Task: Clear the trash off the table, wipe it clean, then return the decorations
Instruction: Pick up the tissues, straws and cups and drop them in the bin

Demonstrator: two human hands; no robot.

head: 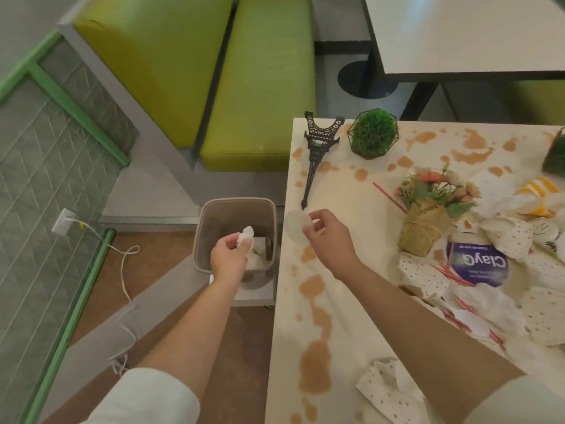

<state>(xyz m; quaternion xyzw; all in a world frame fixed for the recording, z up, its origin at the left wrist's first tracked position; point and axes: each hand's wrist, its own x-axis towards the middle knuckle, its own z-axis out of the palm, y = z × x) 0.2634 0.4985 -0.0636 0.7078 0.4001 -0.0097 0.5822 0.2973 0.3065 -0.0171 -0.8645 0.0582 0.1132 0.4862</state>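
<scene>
Head view: left hand (227, 255) pinches a crumpled tissue (246, 234) over the bin (203, 240); right hand (328, 237) pinches a plastic lid (296, 229) at the desk (351, 301) edge. Release the grip directly above the opening.

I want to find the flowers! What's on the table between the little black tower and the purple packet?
In the head view, the flower pot stands between the tower and the purple packet, with brown spills around.

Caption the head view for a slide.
Left hand holds tissue over bin; right hand pinches lid.
</scene>
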